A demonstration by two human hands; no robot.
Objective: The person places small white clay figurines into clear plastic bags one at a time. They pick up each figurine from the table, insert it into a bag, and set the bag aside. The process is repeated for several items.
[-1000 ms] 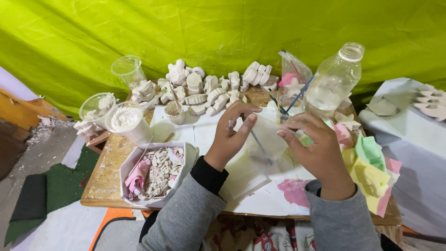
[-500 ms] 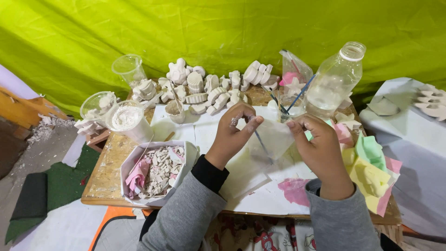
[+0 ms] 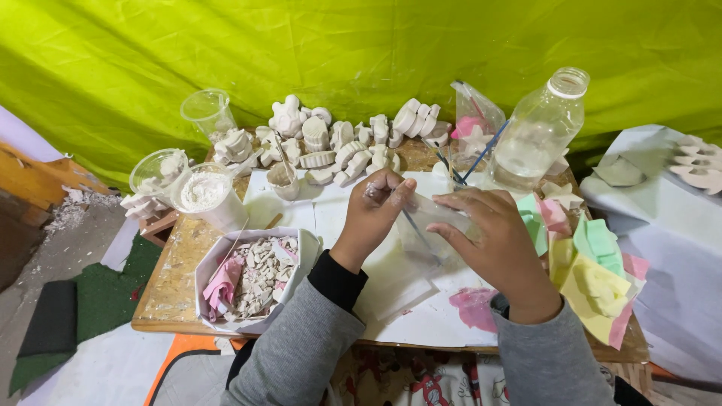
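Observation:
Over the middle of a small wooden table (image 3: 169, 282), my left hand (image 3: 376, 214) pinches the top of a thin stick-like tool (image 3: 417, 229). The tool runs down into a small clear plastic bag (image 3: 432, 233). My right hand (image 3: 500, 244) grips that bag from the right side. Both hands hover above white paper sheets (image 3: 410, 312) that carry a pink stain (image 3: 477, 308). Grey sleeves cover both forearms.
A white box (image 3: 207, 271) of plaster shards sits front left. White plaster figures (image 3: 338, 143) line the back. A tub of white powder (image 3: 207, 195), clear cups (image 3: 207, 113), a clear bottle (image 3: 538, 131) and coloured foam moulds (image 3: 594, 267) ring the table. A green sheet (image 3: 361, 45) hangs behind.
Both hands stay together over the paper with only slight finger shifts on the bag and stick.

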